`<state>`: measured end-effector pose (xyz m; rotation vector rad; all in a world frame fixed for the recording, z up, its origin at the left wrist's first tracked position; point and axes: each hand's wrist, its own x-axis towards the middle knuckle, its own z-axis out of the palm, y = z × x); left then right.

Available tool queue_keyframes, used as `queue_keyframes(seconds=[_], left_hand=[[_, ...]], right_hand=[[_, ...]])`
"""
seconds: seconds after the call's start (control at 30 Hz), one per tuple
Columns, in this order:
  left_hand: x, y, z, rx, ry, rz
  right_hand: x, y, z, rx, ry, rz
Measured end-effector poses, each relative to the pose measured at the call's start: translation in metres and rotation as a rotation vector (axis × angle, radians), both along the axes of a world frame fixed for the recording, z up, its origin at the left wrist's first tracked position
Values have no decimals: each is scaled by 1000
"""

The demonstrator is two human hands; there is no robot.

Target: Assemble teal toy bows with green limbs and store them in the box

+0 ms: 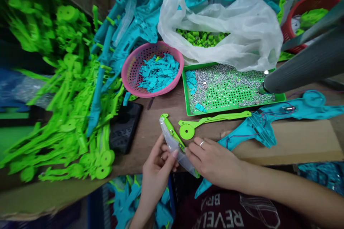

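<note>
My left hand (159, 162) is closed on a slim lime-green plastic part with a translucent white cover (172, 141), thumb over the cover. It is held tilted near the table's front edge. My right hand (212, 161), with a ring on one finger, has its fingers curled against the same part's lower right side. Just beyond the hands lies a long green plastic arm with a round disc (186, 131). A blue plastic shell with thin wires (259, 125) passes beside and partly beneath my right forearm. What the right fingertips press on is partly hidden.
A green perforated tray (185, 94) contains many screws, with a dark, thick tool (303, 64) above its right end. Near it are a pink basket (129, 75) of small blue pieces and a white plastic bag (255, 32) of green pieces. Green parts (67, 125) pile up left.
</note>
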<state>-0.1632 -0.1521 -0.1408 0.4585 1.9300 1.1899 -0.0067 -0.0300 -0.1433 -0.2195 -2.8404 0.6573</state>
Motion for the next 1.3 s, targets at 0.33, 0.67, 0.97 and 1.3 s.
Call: queue_keyframes(seconds=[0.33,0.67,0.97,1.3], left_hand=[[8,-10,-6,1,-101,131],[12,-4,-1,67,-181,179],[7,-4,-5,68,-189,121],[-13,10,4,8,-88,-27]], right_hand=[[1,0,-2,-4,-3,18],[1,-4,-1,13,-2,-40],[-3,-4,3,7,-97,17],[-3,-5,3,22,-96,-8]])
